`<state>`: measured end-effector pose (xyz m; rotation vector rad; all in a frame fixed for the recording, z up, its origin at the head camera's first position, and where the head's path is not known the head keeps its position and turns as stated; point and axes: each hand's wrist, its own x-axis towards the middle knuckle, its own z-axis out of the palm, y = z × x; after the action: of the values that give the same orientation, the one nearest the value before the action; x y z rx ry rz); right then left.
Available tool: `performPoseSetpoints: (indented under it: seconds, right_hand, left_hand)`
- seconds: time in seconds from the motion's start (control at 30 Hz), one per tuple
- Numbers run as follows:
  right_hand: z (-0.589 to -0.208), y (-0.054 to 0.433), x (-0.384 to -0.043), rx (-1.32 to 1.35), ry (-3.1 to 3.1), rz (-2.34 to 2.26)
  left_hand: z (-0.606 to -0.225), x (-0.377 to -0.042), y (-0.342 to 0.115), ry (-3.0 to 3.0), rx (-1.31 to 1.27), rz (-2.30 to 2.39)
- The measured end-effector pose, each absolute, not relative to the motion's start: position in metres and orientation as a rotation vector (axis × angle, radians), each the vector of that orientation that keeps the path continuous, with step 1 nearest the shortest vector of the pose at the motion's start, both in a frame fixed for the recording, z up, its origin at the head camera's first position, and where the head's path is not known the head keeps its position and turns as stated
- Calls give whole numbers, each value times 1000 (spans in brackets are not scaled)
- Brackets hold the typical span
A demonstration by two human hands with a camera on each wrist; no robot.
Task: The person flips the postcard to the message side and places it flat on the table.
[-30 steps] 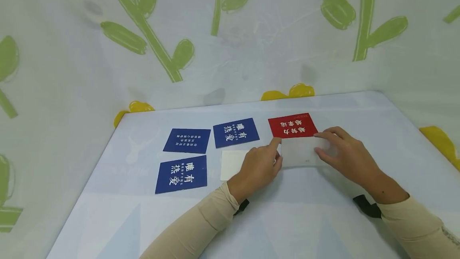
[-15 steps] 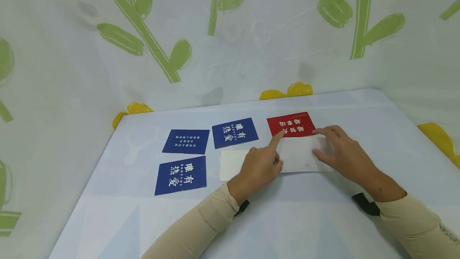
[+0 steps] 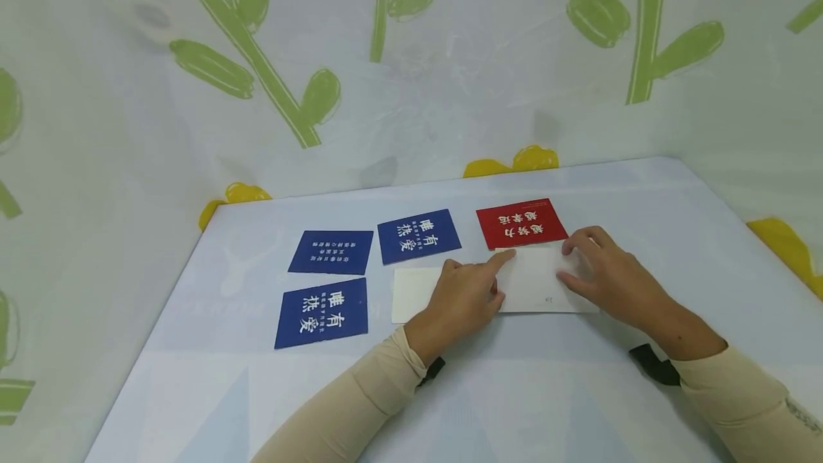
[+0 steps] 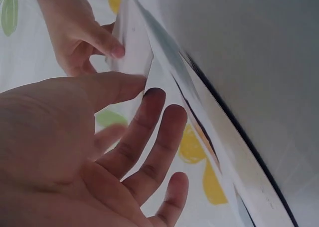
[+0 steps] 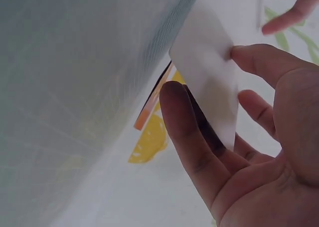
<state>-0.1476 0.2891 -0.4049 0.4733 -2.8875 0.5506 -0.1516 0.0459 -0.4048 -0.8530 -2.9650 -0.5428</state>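
A white card [image 3: 530, 281] with a small printed mark lies low over the table in front of the red card [image 3: 522, 224]. At its right side my right hand [image 3: 614, 281] holds it, the thumb on the white face and other fingers behind it in the right wrist view. My left hand [image 3: 466, 291] reaches its left side, index finger extended to the far left corner. In the left wrist view that hand's thumb is right at the card's edge, the other fingers loosely spread. Partly under the left hand in the head view is another white card [image 3: 411, 295].
Three blue cards with white characters lie to the left: a far one [image 3: 419, 236], a left one [image 3: 331, 252] and a near one [image 3: 323, 313]. The table [image 3: 212, 391] ends at a leaf-patterned hanging cloth [image 3: 437, 113] behind.
The white card has tilted down flatter, its near edge coming toward me. My left index finger lifted over the red card, then came down on the white card's corner. The right hand barely moved.
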Motion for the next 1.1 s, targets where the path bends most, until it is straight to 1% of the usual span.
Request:
performPoseSetpoints:
  seconds: [0.33,1.1]
  right_hand:
    - [-410,290,-147,511,-2989,530]
    - [-414,293,-149,663,-3007,474]
  left_hand:
    - [-409,-149,45,-3037,-950,-431]
    - [-411,-150,45,-3071,-1035,-308]
